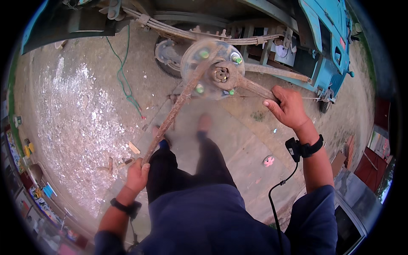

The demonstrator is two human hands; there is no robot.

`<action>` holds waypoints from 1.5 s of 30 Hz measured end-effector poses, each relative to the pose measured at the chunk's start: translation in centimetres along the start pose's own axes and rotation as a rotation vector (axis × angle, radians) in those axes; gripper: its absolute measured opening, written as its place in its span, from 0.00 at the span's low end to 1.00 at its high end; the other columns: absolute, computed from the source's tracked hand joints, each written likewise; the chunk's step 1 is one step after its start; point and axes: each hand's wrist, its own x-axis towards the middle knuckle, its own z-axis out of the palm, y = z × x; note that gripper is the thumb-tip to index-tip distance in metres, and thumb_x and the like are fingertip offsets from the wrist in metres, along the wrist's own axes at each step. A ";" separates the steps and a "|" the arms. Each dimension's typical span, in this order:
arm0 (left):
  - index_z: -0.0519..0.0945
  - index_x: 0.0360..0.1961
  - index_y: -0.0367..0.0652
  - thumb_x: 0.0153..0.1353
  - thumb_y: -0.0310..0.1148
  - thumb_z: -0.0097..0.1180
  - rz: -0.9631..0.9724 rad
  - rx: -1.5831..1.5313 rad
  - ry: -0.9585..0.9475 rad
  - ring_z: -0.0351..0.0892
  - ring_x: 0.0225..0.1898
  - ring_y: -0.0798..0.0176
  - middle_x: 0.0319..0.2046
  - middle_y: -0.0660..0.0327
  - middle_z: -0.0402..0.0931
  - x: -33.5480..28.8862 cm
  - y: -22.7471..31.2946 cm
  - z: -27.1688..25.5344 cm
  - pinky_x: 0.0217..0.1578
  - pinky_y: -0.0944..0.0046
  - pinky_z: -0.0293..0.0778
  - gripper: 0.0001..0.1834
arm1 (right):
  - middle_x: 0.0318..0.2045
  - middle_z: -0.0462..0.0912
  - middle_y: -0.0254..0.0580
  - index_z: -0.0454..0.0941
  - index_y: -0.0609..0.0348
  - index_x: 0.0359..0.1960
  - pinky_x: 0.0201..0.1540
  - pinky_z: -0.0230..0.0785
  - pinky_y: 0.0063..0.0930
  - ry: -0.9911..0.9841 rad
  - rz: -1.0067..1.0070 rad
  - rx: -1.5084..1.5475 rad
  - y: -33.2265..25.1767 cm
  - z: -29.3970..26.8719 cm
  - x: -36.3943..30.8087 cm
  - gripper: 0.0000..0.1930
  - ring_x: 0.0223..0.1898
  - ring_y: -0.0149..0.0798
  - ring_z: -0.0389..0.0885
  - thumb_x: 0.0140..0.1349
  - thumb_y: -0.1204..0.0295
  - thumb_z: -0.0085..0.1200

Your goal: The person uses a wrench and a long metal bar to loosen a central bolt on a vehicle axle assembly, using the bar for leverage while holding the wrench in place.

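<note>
A large round wheel hub (190, 59) with several green-tipped studs is at the top centre. My left hand (137, 175) is closed round the lower end of a long rusty metal bar (173, 114). The bar slants up to the right, and its far end lies across the hub's face among the studs. A heavy rusty ring wrench (251, 86) has its ring around the hub's centre, where a slotted nut (222, 75) shows inside. My right hand (290, 106) grips the wrench's handle end, with the thumb along it.
Above the hub runs a leaf spring (170, 30) under a blue truck (333, 29). A green cord (122, 68) lies on the ground at left, near scattered white flecks. Wood scraps (134, 148) lie near my left hand. A black cable (273, 199) hangs from my right wrist.
</note>
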 end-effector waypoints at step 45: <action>0.73 0.33 0.36 0.73 0.46 0.50 0.120 -0.504 -0.221 0.71 0.23 0.59 0.20 0.54 0.70 1.6 -2.4 3.4 0.29 0.57 0.70 0.21 | 0.15 0.67 0.44 0.68 0.62 0.19 0.25 0.60 0.36 0.611 0.832 0.222 -13.2 14.3 -6.1 0.30 0.20 0.37 0.62 0.68 0.46 0.53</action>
